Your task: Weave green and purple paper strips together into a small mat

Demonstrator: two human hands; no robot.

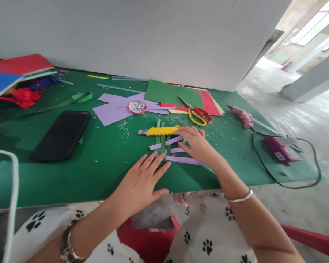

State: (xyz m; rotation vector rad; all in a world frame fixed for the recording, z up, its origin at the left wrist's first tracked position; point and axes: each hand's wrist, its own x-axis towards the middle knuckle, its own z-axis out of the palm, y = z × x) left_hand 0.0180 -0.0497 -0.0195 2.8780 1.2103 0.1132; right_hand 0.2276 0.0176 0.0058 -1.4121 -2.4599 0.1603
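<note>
Purple paper strips (184, 160) and green paper strips (163, 140) cross one another in a small woven patch on the table. My left hand (142, 179) lies with fingers spread, its fingertips at the patch's lower left corner. Over the right side of the patch rests my right hand (196, 144), its thumb apart from the fingers and its fingertips by the handle end of a yellow utility knife (163, 131). The knife lies across the upper ends of the green strips, blade to the left. Whatever is under my right palm is hidden.
Scissors (199, 115) lie by green card (172, 93) behind my hands. A small round dish (137, 107) sits on purple paper (112, 111). At left is a black phone (61, 135). A pink glue gun (244, 117) and its cord are at right, beside a purple box (282, 149).
</note>
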